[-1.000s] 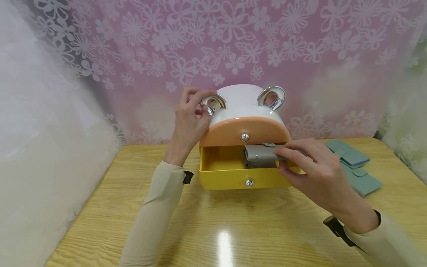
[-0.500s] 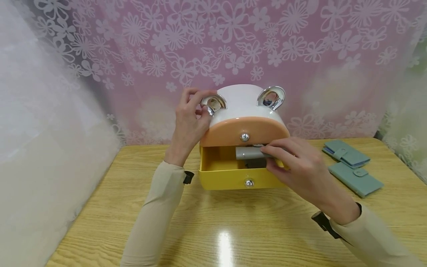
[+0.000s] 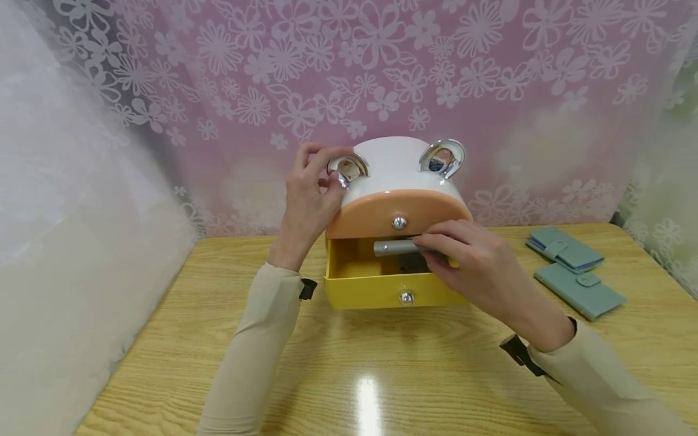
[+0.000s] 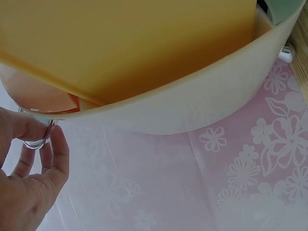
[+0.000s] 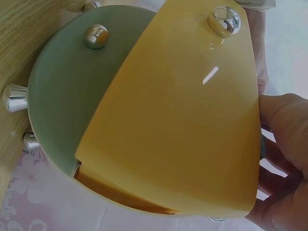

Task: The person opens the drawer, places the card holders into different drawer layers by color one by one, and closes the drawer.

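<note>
A round drawer box with a white shell (image 3: 389,163) and chrome ears stands on the table. My left hand (image 3: 311,197) pinches its left chrome ear (image 3: 351,168); in the left wrist view that hand (image 4: 36,168) shows at the left edge. The yellow middle drawer (image 3: 371,292) is pulled out under the closed orange drawer (image 3: 376,212). Inside the yellow drawer's opening, my right hand (image 3: 469,260) holds a grey snap wallet (image 3: 394,247) between thumb and fingers. Below the wallet lies a dark item (image 3: 412,263) in shadow. The right wrist view shows my right hand (image 5: 288,159) beside the drawer's side.
Two green snap wallets (image 3: 564,248) lie overlapping on the wooden table (image 3: 305,375) to the right. A green lower drawer front (image 5: 72,82) and chrome feet (image 5: 15,98) show in the right wrist view. A pink flowered curtain (image 3: 245,91) hangs behind the box.
My right hand has moved left with the grey wallet, farther over the yellow drawer. The wallet now appears thinner, seen more edge-on. My left hand stays on the ear.
</note>
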`<state>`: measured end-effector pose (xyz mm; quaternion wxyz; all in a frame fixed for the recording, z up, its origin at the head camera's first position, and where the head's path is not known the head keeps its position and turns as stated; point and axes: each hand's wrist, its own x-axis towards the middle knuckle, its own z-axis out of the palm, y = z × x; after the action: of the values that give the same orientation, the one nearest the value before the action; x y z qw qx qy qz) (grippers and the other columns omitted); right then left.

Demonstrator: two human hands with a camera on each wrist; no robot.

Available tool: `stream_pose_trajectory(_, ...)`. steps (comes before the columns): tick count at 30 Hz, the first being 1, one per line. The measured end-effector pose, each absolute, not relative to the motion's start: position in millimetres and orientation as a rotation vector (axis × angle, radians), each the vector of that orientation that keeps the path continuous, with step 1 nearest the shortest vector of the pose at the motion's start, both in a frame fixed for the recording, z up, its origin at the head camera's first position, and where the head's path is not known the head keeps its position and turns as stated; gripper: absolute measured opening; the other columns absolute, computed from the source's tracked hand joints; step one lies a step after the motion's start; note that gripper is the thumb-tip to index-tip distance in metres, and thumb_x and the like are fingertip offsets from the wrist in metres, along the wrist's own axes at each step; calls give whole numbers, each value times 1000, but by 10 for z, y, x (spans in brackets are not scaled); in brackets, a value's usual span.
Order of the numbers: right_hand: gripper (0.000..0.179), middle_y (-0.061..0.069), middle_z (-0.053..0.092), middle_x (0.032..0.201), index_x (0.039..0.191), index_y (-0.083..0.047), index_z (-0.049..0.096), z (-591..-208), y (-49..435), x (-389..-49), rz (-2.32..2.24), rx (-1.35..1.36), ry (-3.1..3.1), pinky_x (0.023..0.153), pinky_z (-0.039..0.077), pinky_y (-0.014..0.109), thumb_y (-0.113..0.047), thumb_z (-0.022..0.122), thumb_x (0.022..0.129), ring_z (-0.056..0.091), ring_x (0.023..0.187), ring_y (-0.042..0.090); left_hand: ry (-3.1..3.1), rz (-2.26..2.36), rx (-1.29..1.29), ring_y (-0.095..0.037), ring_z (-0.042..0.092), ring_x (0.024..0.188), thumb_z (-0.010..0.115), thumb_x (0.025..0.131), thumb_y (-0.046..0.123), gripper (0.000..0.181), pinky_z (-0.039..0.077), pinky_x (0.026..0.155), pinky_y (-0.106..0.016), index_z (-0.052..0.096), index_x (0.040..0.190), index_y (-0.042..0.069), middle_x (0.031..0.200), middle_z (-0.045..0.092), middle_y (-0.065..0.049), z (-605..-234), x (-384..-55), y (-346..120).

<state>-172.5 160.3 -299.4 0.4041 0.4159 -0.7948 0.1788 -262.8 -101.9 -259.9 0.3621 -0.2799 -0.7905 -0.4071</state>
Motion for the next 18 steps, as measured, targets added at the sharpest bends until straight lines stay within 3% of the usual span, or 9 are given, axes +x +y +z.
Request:
stream_pose_trajectory(4, 36, 6, 72, 99, 98, -9, 79, -2986, 1589, -1756, 429, 1052, -2033, 73, 62, 36, 0, 91, 66, 69, 91, 21, -2037, -1058, -713, -21, 56, 91, 53, 90, -7, 42, 62, 75, -33, 72, 122, 10, 114, 53, -14, -2602, -2625, -1018)
stream_pose_trajectory(5, 36, 5, 72, 98, 98, -9, 79, -2983, 1590, -1762, 428, 1051, -2050, 73, 62, 36, 0, 92, 66, 69, 91, 20, -2038, -1060, -709, -21, 56, 91, 53, 90, -7, 42, 62, 75, -33, 72, 122, 11, 114, 53, -14, -2603, -2624, -1019)
stream_pose_trajectory(13, 33, 5, 71, 96, 96, -8, 81, -2989, 1617, -1794, 499, 1089, -2115, 65, 59, 32, -1, 91, 66, 67, 84, 18, -2043, -1057, -706, -21, 57, 90, 53, 90, -6, 41, 62, 75, -33, 72, 122, 11, 115, 54, -14, -2619, -2632, -1020)
stream_pose_trajectory(15, 18, 5, 71, 96, 95, -9, 81, -3002, 1629, -1807, 524, 1102, -2114, 63, 58, 29, -13, 88, 78, 67, 82, 17, -2040, -1058, -711, -21, 57, 91, 53, 90, -6, 41, 62, 75, -34, 72, 123, 11, 115, 54, -14, -2617, -2637, -1021)
stream_pose_trajectory(18, 11, 3, 71, 95, 93, -10, 81, -3017, 1641, -1822, 575, 1125, -2111, 62, 55, 23, -16, 84, 84, 67, 81, 14, -2037, -1059, -712, -21, 58, 91, 53, 90, -5, 41, 63, 76, -35, 72, 123, 11, 115, 53, -14, -2615, -2637, -1021)
